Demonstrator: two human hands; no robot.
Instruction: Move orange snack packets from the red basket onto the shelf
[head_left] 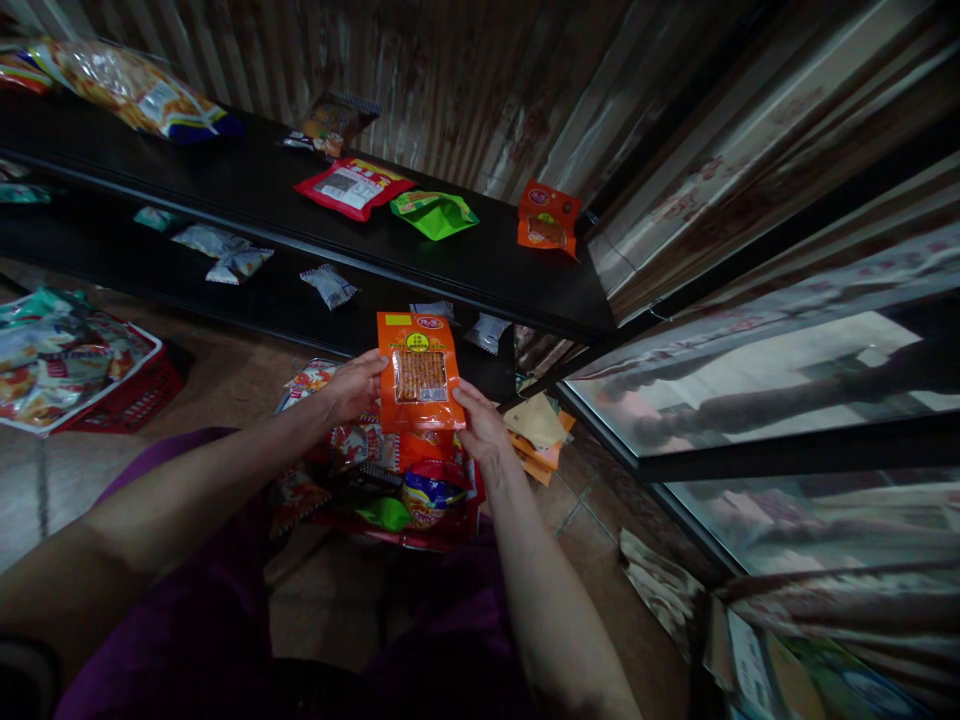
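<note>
Between my two hands is an orange snack packet (420,375) with a clear window showing brown strips inside. My left hand (358,385) pinches its left edge, and my right hand (480,418) grips its lower right edge. Below the packet, between my knees, sits a red basket (480,495) holding several snack bags, among them a blue packet (433,492) and a green packet (386,512). A similar orange packet (549,220) stands at the right end of the black shelf's upper board (510,270).
On the upper board lie a red packet (355,187), a green packet (435,213) and a large snack bag (135,90). Small wrapped packets (328,285) rest on the lower board. Another red basket (142,395) full of bags stands left. Glass-paned frames (750,390) rise at right.
</note>
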